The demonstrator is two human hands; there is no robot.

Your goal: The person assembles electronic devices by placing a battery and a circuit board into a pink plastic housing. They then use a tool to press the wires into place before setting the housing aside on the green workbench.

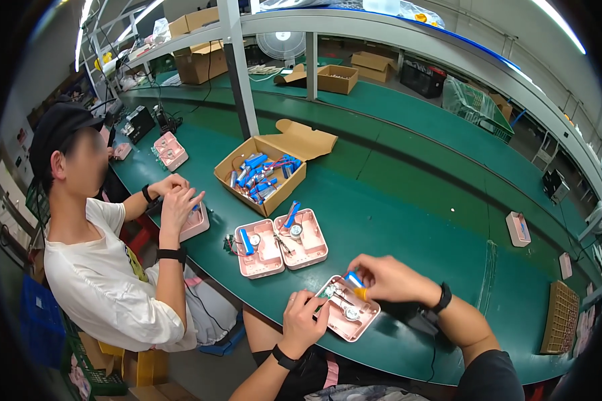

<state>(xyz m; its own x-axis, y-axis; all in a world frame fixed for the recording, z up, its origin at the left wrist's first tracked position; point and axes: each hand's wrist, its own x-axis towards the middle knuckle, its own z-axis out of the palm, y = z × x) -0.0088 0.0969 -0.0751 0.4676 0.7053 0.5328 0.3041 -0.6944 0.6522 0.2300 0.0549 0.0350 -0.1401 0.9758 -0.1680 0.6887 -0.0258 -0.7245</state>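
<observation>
In front of me on the green table lies an open pink plastic shell [344, 329] with a round metal part [352, 313] inside. My left hand [304, 321] grips its left wall, fingertips beside a small green circuit board [329, 291] at the shell's far corner. Over the far edge of the shell, my right hand [389, 279] pinches a blue cylindrical battery [353, 278]. A small yellow piece [361, 293] shows under those fingers; what it is I cannot tell. Two more pink shells [261, 273] with blue batteries and wires stand farther left.
A cardboard box [269, 202] heaped with blue batteries stands beyond the shells. At left a co-worker [114, 260] handles another pink shell [195, 226]. A metal post [237, 73] rises from the table. A brown gridded tray [559, 317] is at far right.
</observation>
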